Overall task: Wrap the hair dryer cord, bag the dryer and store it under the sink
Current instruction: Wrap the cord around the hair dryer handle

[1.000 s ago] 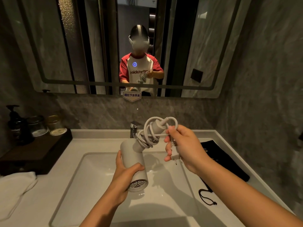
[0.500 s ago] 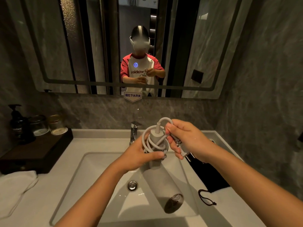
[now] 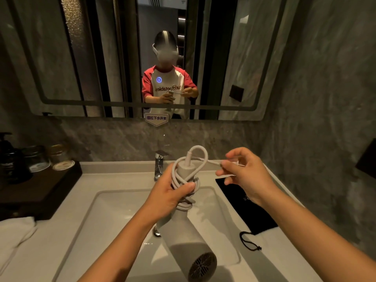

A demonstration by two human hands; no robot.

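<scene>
My left hand (image 3: 169, 195) is clamped around the hair dryer (image 3: 189, 237) handle and its wrapped cord (image 3: 184, 178), the barrel hanging below it toward me, over the sink (image 3: 114, 210). To its right, my right hand (image 3: 243, 176) pinches the cord's free end. Beneath that hand the black bag (image 3: 250, 212) lies on the counter (image 3: 85, 180).

dim, warm overhead light; soft shadows pool in the sink (image 3: 114, 212). wide-angle bending at the edges (mirror (image 3: 61, 58) frame bowed). slight softness throughout.
</scene>
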